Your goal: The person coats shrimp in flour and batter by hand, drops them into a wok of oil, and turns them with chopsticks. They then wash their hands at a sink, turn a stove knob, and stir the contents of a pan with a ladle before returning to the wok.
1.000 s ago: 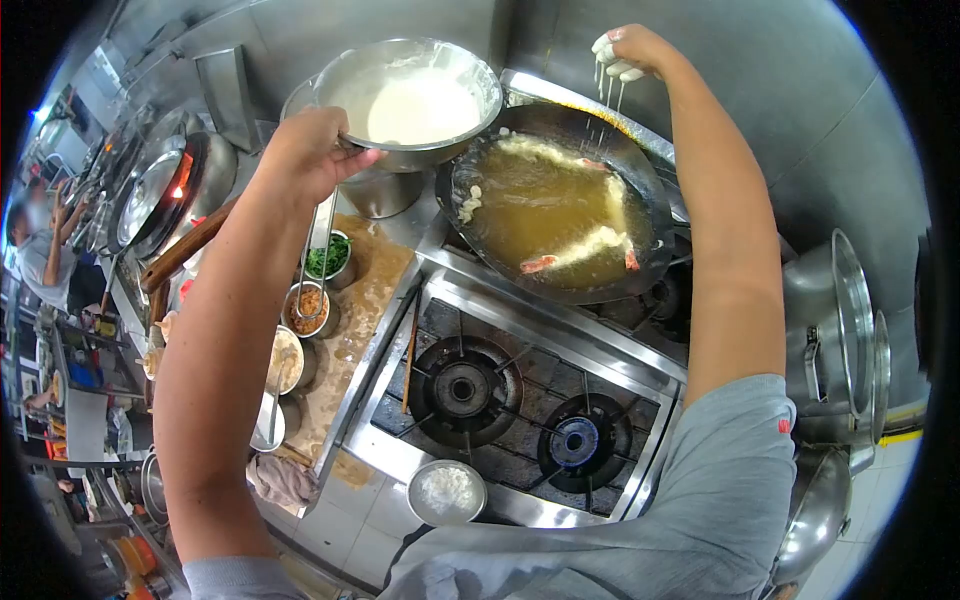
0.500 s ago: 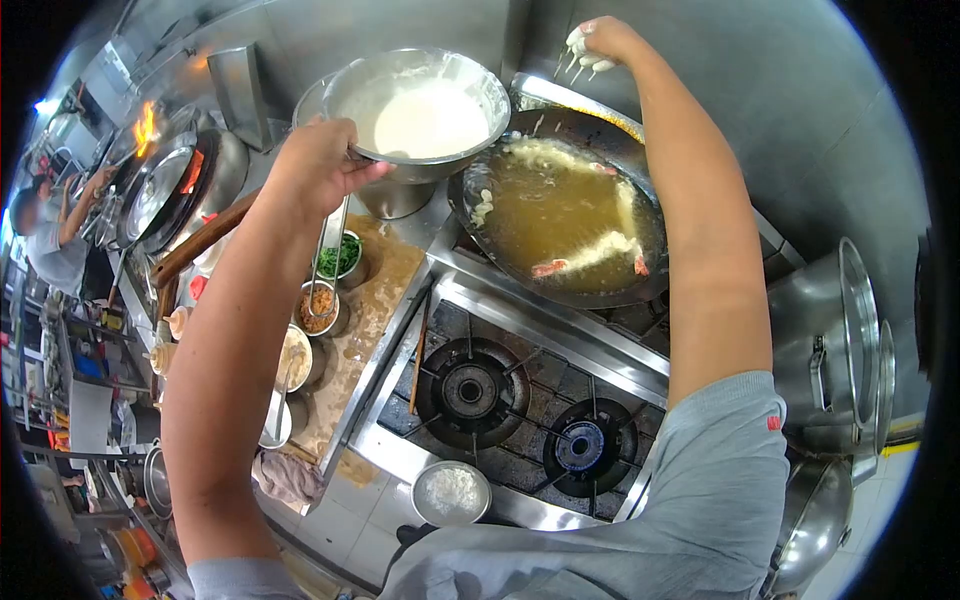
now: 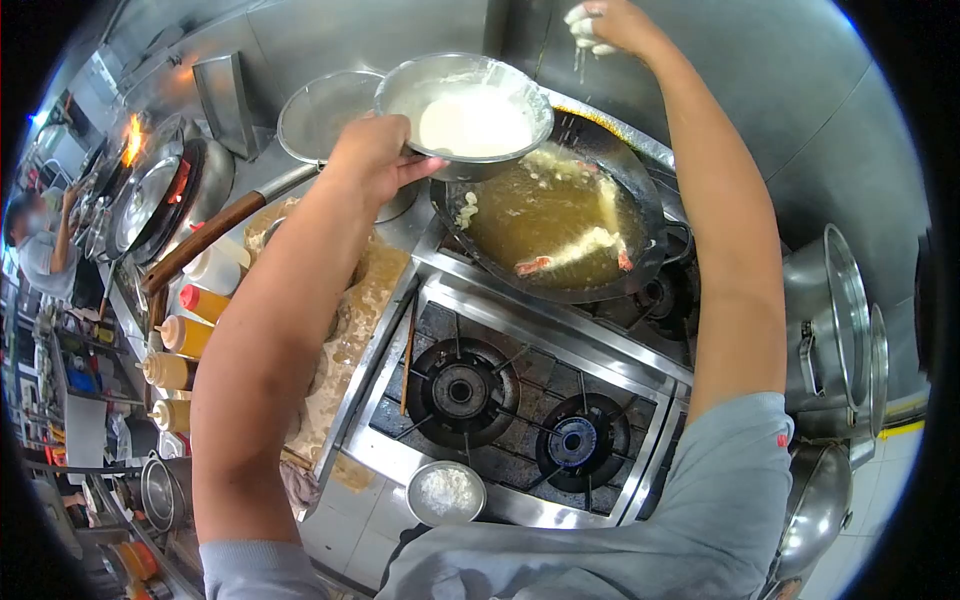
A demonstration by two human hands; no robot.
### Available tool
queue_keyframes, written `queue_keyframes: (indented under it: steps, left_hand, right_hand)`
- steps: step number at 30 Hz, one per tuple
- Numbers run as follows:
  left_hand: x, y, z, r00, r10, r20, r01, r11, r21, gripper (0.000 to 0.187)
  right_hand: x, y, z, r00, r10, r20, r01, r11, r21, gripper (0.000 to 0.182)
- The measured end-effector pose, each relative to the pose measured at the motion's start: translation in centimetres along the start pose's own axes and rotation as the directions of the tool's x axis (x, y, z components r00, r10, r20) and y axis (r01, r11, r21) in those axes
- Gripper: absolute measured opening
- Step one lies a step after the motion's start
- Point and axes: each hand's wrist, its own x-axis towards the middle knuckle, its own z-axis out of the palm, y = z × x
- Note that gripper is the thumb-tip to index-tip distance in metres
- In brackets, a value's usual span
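Observation:
My left hand [image 3: 385, 160] grips the near-left rim of a metal bowl [image 3: 398, 98], tilted over the edge of the wok. Thick white batter [image 3: 475, 122] lies in the bowl. My right hand [image 3: 612, 25] is raised above the back of the wok, fingers loosely apart and coated in batter that drips in strands. Below both hands, the dark wok [image 3: 648, 205] holds yellow-brown oil [image 3: 530, 220]. Long battered prawns [image 3: 585, 248] with red tails float near the oil's edge, beside loose bits of batter.
Two burners [image 3: 460, 390] sit in front of the wok. A bowl of white powder [image 3: 446, 492] stands at the stove's front edge. Sauce bottles [image 3: 185, 336], a wooden handle [image 3: 205, 240] and a strainer [image 3: 320, 115] are left; large pots [image 3: 830, 320] right. Another person [image 3: 45, 245] works far left.
The bowl and my left hand have shifted right, further over the wok. My right hand is slightly higher in view. My left forearm now covers the small condiment pots, and the sauce bottles show more.

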Motion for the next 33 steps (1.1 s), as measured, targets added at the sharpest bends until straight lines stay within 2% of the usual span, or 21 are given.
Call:
queue_keyframes:
  steps: [3, 5, 6, 7, 8, 11, 14, 17, 18, 21, 23, 25, 27, 29, 32, 33]
  left_hand:
    - [0.3, 0.2, 1.6, 1.0, -0.005, 0.019, 0.005, 1.0, -0.013, 0.036]
    - [0.4, 0.4, 2.6, 0.999, 0.0, 0.033, 0.001, 1.0, -0.024, 0.035]
    - [0.6, 0.5, 3.1, 0.999, 0.004, 0.042, -0.003, 0.999, -0.033, 0.034]
    - [0.8, 0.5, 3.4, 0.999, 0.009, 0.052, -0.006, 0.999, -0.043, 0.034]
    - [0.8, 0.6, 3.6, 0.998, 0.024, 0.066, -0.02, 0.998, -0.058, 0.035]
    - [1.1, 0.8, 3.9, 0.994, 0.058, 0.094, -0.049, 0.994, -0.093, 0.038]
    - [1.5, 1.0, 4.0, 0.997, 0.043, 0.066, -0.037, 0.996, -0.083, 0.035]
    - [1.2, 1.2, 4.0, 1.0, 0.015, 0.012, -0.015, 0.998, -0.054, 0.034]
    - [1.2, 1.0, 4.0, 1.0, 0.029, 0.004, -0.029, 0.997, -0.067, 0.034]
    - [1.1, 1.3, 3.6, 0.999, 0.047, 0.0, -0.047, 0.995, -0.083, 0.034]
    - [1.1, 1.3, 3.0, 0.999, 0.051, 0.0, -0.051, 0.995, -0.082, 0.035]
    - [1.3, 1.2, 2.3, 0.998, 0.057, -0.004, -0.057, 0.995, -0.08, 0.037]
    - [0.8, 1.3, 1.8, 0.999, 0.043, -0.018, -0.044, 0.998, -0.055, 0.038]
    - [0.5, 1.3, 1.0, 0.999, 0.042, -0.033, -0.044, 0.998, -0.04, 0.039]
    - [0.5, 1.1, -0.3, 0.998, 0.041, -0.054, -0.043, 0.998, -0.036, 0.04]
    - [0.6, 1.1, -0.8, 0.998, 0.032, -0.058, -0.034, 0.999, -0.036, 0.04]
  right_hand:
    - [-1.8, -4.6, 1.6, 0.977, -0.004, 0.212, -0.027, 0.989, 0.142, 0.023]
    - [-1.9, -5.0, 4.3, 0.917, -0.086, 0.388, 0.159, 0.974, -0.159, 0.029]
    - [-1.6, -4.2, 5.5, 0.864, -0.216, 0.456, 0.39, 0.859, -0.333, 0.033]
    - [-2.4, -4.9, 6.3, 0.837, -0.103, 0.537, 0.359, 0.844, -0.398, 0.039]
    - [-2.9, -4.1, 7.8, 0.863, -0.121, 0.49, 0.41, 0.735, -0.54, 0.046]
    - [-5.0, -4.1, 10.7, 0.931, -0.003, 0.365, 0.274, 0.666, -0.694, 0.054]
    - [-4.6, -4.6, 10.9, 0.841, -0.003, 0.54, 0.349, 0.767, -0.539, 0.054]
    - [-3.6, -4.5, 10.3, 0.76, 0.086, 0.645, 0.346, 0.785, -0.513, 0.052]
    - [-3.9, -5.3, 9.8, 0.806, 0.056, 0.589, 0.354, 0.752, -0.557, 0.044]
    - [-0.2, -4.1, 7.2, 0.861, -0.207, 0.465, 0.384, 0.864, -0.326, 0.036]
    - [2.0, -3.6, 5.3, 0.93, -0.221, 0.293, 0.263, 0.958, -0.111, 0.026]
    - [3.4, -4.3, 3.4, 0.973, -0.205, 0.102, 0.228, 0.92, -0.319, 0.023]
    - [4.7, -4.1, 2.5, 0.976, -0.2, -0.087, 0.136, 0.868, -0.477, 0.021]
    - [6.9, -1.7, 2.1, 0.975, -0.218, -0.047, 0.188, 0.915, -0.357, 0.02]
    - [9.3, 1.7, 2.9, 0.971, -0.185, -0.149, 0.059, 0.796, -0.602, 0.021]
    - [9.2, 2.4, 3.4, 0.974, -0.177, -0.143, 0.049, 0.776, -0.629, 0.021]
